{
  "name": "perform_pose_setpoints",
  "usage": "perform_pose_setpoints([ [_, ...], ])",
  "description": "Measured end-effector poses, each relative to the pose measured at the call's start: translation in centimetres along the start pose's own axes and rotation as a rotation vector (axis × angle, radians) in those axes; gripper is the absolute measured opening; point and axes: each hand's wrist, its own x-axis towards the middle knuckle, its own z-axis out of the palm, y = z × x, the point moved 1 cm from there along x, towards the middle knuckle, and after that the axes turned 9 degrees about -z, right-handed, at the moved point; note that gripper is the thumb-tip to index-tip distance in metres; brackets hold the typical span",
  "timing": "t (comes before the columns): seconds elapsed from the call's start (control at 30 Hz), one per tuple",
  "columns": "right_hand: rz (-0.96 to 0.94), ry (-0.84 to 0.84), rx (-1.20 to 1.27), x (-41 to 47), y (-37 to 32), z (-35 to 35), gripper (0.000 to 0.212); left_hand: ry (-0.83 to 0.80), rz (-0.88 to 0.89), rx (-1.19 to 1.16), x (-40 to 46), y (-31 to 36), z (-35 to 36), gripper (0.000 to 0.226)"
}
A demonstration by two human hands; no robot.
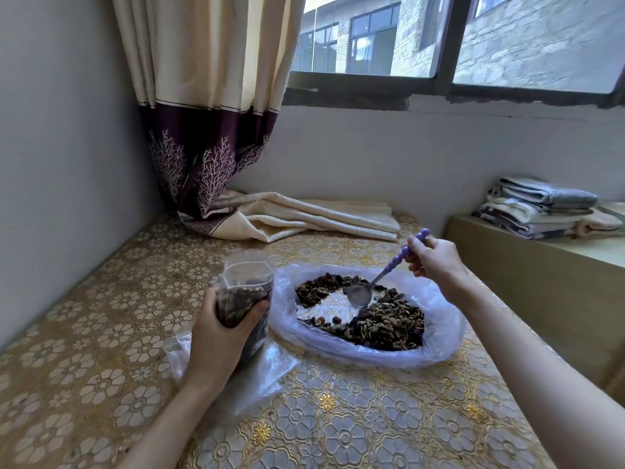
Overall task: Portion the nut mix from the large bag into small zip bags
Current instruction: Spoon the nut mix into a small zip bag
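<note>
Gripping a small zip bag (244, 292) around its filled lower half, the left hand (221, 328) holds it upright with its mouth open, over spare clear bags (267, 363) lying flat on the floral tablecloth (338, 428). Just beside it the large bag (436, 326) lies spread open, nut mix (385, 324) ringing a bare centre. The right hand (434, 262) pinches the purple beaded handle of a metal spoon (360, 294), bowl down in the bag. The thin film is probably soft and slippery; the filled bag likely handles best held low, where the contents stiffen it. Beyond lie a curtain (209, 137) and folded towels (541, 208). No legible writing appears.
</note>
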Motion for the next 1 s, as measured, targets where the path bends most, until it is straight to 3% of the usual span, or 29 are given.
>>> perform_pose_setpoints([
  [0.33,0.025,-0.109,-0.015,1.0,-0.7,-0.6,0.032,-0.041,-0.002,-0.001,-0.1,0.0,0.0,0.034],
  [0.7,0.18,-0.307,-0.027,0.7,-1.0,1.4,0.035,-0.033,0.018,0.012,-0.1,-0.1,0.0,0.038],
  [1.0,0.36,-0.157,-0.088,0.6,0.9,1.1,0.029,-0.04,0.016,0.028,0.1,-0.3,0.1,0.029],
])
